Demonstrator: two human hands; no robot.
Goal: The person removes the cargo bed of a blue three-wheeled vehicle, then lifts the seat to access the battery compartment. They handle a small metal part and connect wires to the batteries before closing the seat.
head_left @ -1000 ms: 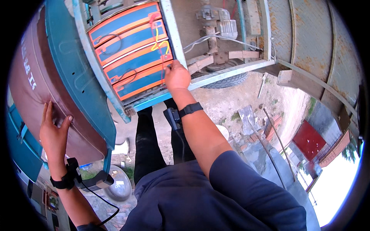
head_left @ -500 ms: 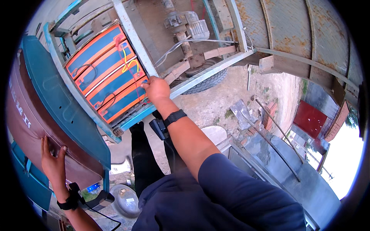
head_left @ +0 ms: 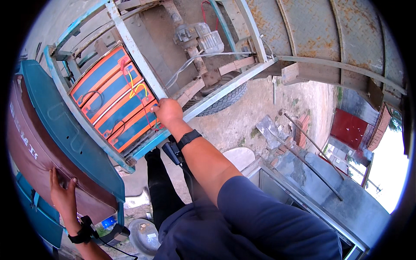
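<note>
My right hand (head_left: 170,113) is at the near right corner of a row of blue and orange batteries (head_left: 123,106), beside the pale blue metal frame (head_left: 141,54). Its fingers are pinched together at the battery's end; whatever lies between them is hidden. A yellow wire (head_left: 138,89) and a thin red wire (head_left: 141,100) run across the battery tops towards this hand. On the left, my left hand (head_left: 63,195) lies with fingers apart against a brown padded seat (head_left: 47,158), which is tipped up on a teal metal base (head_left: 71,117).
Behind the frame are an axle with a motor (head_left: 210,39) and a tyre (head_left: 227,97). A rusty metal bed (head_left: 312,30) extends to the upper right. Long poles (head_left: 307,167) lean at the right. A round metal basin (head_left: 144,234) lies on the ground near my legs.
The view has shifted slightly, so the batteries and seat sit lower in the picture. Both hands stay at the same places, the right at the battery corner and the left on the seat.
</note>
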